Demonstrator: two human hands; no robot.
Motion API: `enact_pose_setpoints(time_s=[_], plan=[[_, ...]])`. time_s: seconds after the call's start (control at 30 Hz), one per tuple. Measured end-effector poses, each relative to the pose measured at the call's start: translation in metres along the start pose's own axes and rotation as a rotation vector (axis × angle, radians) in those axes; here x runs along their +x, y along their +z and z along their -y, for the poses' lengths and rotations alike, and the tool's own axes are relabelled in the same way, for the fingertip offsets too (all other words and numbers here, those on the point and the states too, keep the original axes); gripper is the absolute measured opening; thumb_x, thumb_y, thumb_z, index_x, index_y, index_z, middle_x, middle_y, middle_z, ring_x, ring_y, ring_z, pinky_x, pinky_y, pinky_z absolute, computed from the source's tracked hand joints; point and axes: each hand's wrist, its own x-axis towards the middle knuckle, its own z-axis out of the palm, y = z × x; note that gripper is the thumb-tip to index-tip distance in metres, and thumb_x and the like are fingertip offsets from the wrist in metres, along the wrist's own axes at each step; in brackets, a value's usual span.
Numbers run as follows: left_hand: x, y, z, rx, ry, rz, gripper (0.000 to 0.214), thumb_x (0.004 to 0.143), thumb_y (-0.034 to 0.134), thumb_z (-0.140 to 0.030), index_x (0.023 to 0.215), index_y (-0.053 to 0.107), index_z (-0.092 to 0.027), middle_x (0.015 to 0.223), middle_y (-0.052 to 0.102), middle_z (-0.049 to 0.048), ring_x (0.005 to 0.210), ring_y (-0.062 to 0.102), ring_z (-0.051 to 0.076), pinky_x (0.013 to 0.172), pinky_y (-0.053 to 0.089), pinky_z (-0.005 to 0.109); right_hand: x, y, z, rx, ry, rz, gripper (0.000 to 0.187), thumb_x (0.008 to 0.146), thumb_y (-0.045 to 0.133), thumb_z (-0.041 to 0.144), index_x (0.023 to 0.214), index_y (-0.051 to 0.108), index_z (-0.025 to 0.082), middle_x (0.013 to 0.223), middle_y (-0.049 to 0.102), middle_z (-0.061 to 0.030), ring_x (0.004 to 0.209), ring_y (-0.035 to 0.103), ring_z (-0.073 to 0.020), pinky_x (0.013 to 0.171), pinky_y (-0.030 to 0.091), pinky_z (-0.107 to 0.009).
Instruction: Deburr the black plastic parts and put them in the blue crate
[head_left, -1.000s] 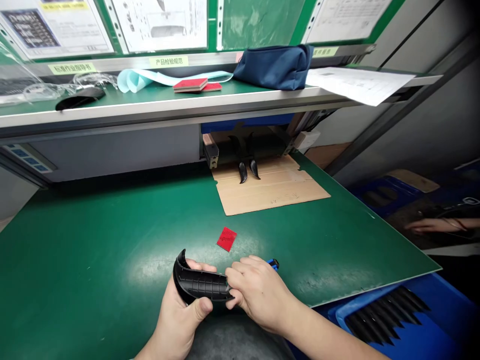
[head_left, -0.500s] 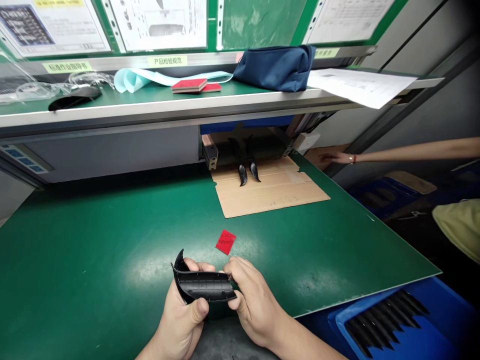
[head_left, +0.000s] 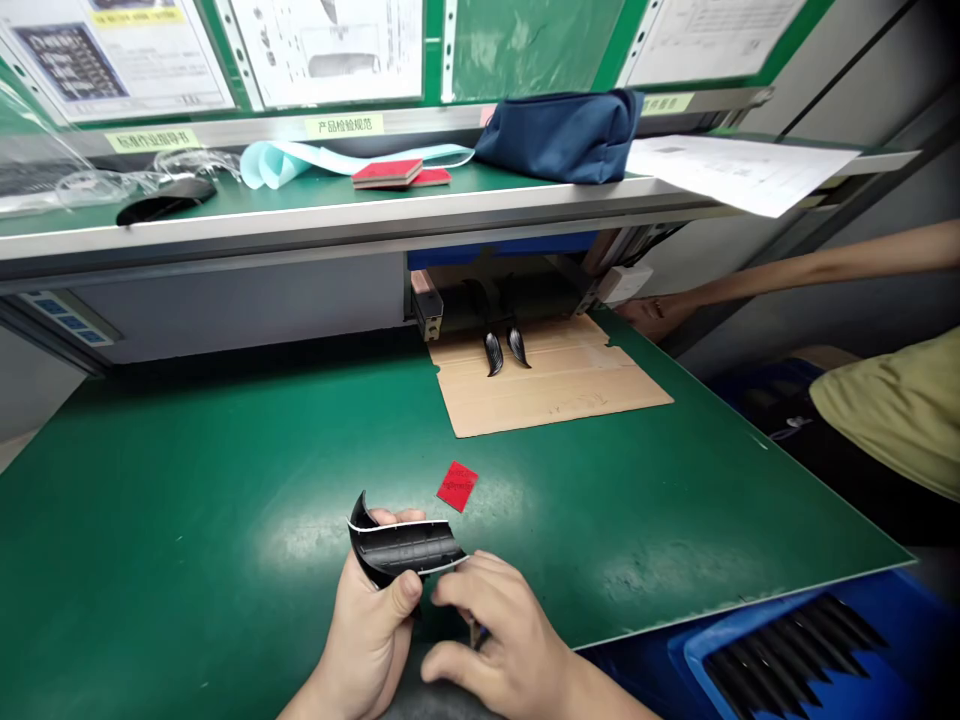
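Observation:
A black curved plastic part [head_left: 409,548], hollow like a trough with a pointed upturned end, lies in my left hand [head_left: 367,625]. The left fingers wrap behind it and the thumb presses on its near edge. Pale lines show along its long edges. My right hand [head_left: 510,630] is just right of the part, its curled fingers near the part's right end and its thumb apart below. A small dark and brownish object shows inside the right hand, mostly hidden by the fingers. Beyond the hands, a red square pad [head_left: 457,486] with dark print lies on the green table [head_left: 247,480].
A cardboard sheet [head_left: 555,395] extends under the shelf, with two black curved pieces [head_left: 516,347] at its back. A blue bin [head_left: 697,650] with several black parts stands lower right. A co-worker's arm [head_left: 810,270] reaches in. A blue pouch [head_left: 559,137] and red pads [head_left: 388,174] lie on the shelf.
My right hand has come off the part's right end, its thumb dropping away from the fingers. The part has tilted in my left hand. The co-worker has shifted to the left.

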Motion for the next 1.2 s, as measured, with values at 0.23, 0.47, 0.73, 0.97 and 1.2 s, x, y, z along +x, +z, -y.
enact_pose_setpoints(time_s=[0.23, 0.47, 0.73, 0.97, 1.2], plan=[[0.003, 0.002, -0.002, 0.003, 0.036, 0.010, 0.048, 0.076, 0.072, -0.027, 0.118, 0.047, -0.025, 0.118, 0.058, 0.0072, 0.109, 0.055, 0.020, 0.093, 0.043, 0.032, -0.002, -0.007, -0.007, -0.181, -0.038, 0.043, 0.011, 0.092, 0.052, 0.025, 0.082, 0.054, 0.021, 0.063, 0.051, 0.0038, 0.059, 0.042, -0.0116, 0.059, 0.027, -0.028], [-0.001, 0.007, -0.003, -0.014, 0.045, 0.027, 0.046, 0.075, 0.074, -0.028, 0.113, 0.048, -0.027, 0.115, 0.060, 0.0054, 0.110, 0.056, 0.022, 0.097, 0.041, 0.037, -0.003, -0.014, -0.008, -0.387, 0.123, 0.116, 0.050, 0.089, 0.032, 0.064, 0.097, 0.052, 0.019, 0.084, 0.055, -0.0040, 0.075, 0.044, -0.0197, 0.067, 0.029, -0.033], [-0.003, 0.008, -0.007, -0.025, 0.032, 0.041, 0.051, 0.069, 0.078, -0.027, 0.111, 0.049, -0.027, 0.112, 0.061, 0.0052, 0.107, 0.058, 0.022, 0.093, 0.045, 0.036, 0.002, -0.012, -0.004, -0.563, 0.125, 0.174, 0.053, 0.093, 0.022, 0.060, 0.079, 0.053, 0.019, 0.076, 0.055, -0.0038, 0.070, 0.041, -0.0194, 0.064, 0.024, -0.034], [-0.003, 0.005, -0.005, -0.001, 0.065, 0.146, 0.044, 0.071, 0.077, -0.027, 0.107, 0.052, -0.028, 0.109, 0.060, 0.0032, 0.112, 0.055, 0.022, 0.091, 0.046, 0.031, 0.007, -0.020, -0.008, -0.360, 0.095, 0.361, 0.052, 0.093, 0.021, 0.060, 0.072, 0.050, 0.022, 0.068, 0.057, -0.0007, 0.062, 0.043, -0.0168, 0.060, 0.025, -0.032], [-0.003, 0.008, -0.006, -0.145, 0.040, 0.061, 0.048, 0.069, 0.078, -0.027, 0.109, 0.053, -0.031, 0.112, 0.060, 0.0037, 0.107, 0.058, 0.020, 0.089, 0.048, 0.030, 0.005, -0.003, -0.006, 0.040, 0.216, 0.058, 0.060, 0.081, 0.021, 0.076, 0.082, 0.044, 0.021, 0.079, 0.050, -0.0020, 0.073, 0.046, -0.0174, 0.067, 0.035, -0.030]])
